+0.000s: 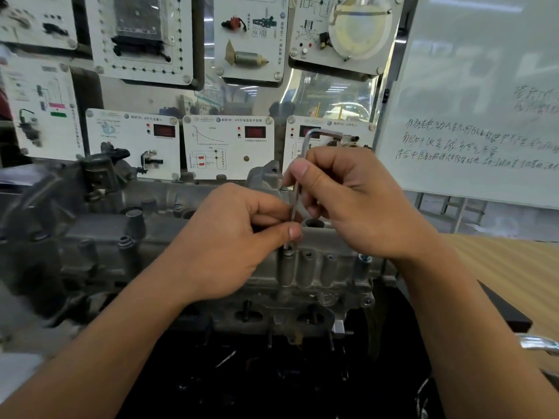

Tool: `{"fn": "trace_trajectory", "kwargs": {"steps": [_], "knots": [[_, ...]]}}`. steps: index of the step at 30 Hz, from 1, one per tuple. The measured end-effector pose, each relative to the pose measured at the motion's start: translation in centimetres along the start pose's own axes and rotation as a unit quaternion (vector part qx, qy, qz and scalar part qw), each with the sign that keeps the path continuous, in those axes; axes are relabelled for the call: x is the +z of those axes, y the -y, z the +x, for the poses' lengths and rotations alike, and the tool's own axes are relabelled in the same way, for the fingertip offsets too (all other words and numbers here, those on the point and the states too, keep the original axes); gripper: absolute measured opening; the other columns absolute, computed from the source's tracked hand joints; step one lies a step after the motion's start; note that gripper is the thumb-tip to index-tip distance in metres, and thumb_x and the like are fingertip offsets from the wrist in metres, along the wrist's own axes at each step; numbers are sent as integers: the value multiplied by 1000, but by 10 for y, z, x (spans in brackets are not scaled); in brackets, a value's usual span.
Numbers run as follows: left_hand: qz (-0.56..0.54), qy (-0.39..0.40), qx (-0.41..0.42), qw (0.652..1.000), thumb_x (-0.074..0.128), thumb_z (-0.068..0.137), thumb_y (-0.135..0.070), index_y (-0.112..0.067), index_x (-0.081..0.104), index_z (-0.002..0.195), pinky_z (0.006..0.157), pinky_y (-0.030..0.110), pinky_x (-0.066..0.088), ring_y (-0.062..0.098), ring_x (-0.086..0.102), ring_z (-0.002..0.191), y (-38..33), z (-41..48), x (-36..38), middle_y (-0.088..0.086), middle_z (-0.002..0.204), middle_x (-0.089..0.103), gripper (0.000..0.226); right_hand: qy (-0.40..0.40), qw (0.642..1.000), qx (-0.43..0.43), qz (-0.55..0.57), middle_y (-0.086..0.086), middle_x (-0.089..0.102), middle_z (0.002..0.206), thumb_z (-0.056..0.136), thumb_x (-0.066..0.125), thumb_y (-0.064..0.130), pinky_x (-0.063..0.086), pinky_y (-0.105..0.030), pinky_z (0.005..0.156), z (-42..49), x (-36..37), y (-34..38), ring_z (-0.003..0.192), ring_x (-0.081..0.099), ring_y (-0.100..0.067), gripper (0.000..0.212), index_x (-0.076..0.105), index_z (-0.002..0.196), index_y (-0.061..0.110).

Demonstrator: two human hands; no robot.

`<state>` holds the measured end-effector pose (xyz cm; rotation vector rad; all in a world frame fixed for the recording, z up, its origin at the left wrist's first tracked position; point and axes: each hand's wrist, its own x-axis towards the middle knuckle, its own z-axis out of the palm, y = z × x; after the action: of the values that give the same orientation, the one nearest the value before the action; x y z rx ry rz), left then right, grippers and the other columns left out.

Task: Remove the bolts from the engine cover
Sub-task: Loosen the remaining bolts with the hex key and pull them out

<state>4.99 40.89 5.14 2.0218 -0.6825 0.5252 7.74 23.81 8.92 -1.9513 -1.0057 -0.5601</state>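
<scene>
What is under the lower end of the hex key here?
The hex key has its tip in a bolt head on a boss of the engine cover. The left hand pinches the shaft just above, the right hand higher. The bolt's shank is hidden inside the boss.

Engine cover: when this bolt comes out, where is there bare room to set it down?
The wooden tabletop at right, between the whiteboard and the forearm of the right hand: bare. Flat of the engine cover beyond the left hand: looks bare. Crowded mid-cover, where both hands hold the hex key.
</scene>
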Motion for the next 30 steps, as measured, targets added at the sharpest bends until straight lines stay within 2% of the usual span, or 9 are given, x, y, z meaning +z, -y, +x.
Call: {"fn": "trace_trajectory", "kwargs": {"steps": [3,6,12,16,19,21,24,28,30], "knots": [[-11,-11,-14,1000,74,86,-17,-30,77,92,69,1,46,-7,70,77,1,1,3,-24,77,74,15,1,1000,10,-2,-14,57,61,104,50,21,47,-47,56,-2,-1,-1,55,53,-27,27,68,84,17],[-12,-14,-23,1000,75,84,-18,-30,77,87,68,4,49,-6,71,74,2,1,5,-22,74,74,12,5,999,3,-32,-16,59,63,104,49,21,49,-48,58,-3,-2,1,59,55,-34,27,68,87,15],[-27,5,-21,999,71,88,-21,-23,77,92,82,34,60,8,74,80,3,1,0,-12,80,77,7,35,998,1,-48,0,57,63,104,49,20,51,-44,63,-5,-5,7,63,58,-26,26,69,89,11],[-71,14,5,997,63,94,-11,-16,75,106,87,24,57,4,73,91,5,-1,-1,-9,91,78,17,43,998,-8,-42,-6,60,66,103,51,19,49,-36,59,-5,-6,6,60,55,-18,27,70,87,7],[-68,-14,11,998,68,90,-13,-19,76,101,86,28,59,6,74,88,7,0,3,-9,88,78,15,14,999,-36,-30,-16,62,63,97,63,21,45,-38,52,-5,-3,3,56,54,-30,28,70,77,3],[-73,-30,6,997,72,86,-16,-22,77,99,86,33,60,7,75,86,7,1,4,-10,87,78,15,-25,999,-42,-1,-12,65,60,91,72,20,42,-30,46,-5,0,0,50,53,-22,22,72,73,6],[-73,-60,-4,996,78,81,-21,-20,78,93,83,37,60,9,75,80,7,3,6,-9,81,78,13,-75,995,-33,48,8,65,55,83,80,17,41,-13,49,-6,4,-4,47,55,-1,12,73,73,14],[-66,-93,-12,993,83,75,-24,-18,76,82,73,38,61,16,74,69,8,4,9,-3,72,76,12,-103,991,-42,74,5,67,58,80,82,13,44,-13,51,-6,5,-7,50,57,0,10,74,74,11],[-73,-83,-15,994,82,77,-24,-18,75,81,75,44,61,21,74,70,9,4,8,-1,72,76,9,-100,991,-45,72,2,67,60,82,80,12,45,-14,53,-7,8,-8,53,58,-2,9,73,75,10]]}}
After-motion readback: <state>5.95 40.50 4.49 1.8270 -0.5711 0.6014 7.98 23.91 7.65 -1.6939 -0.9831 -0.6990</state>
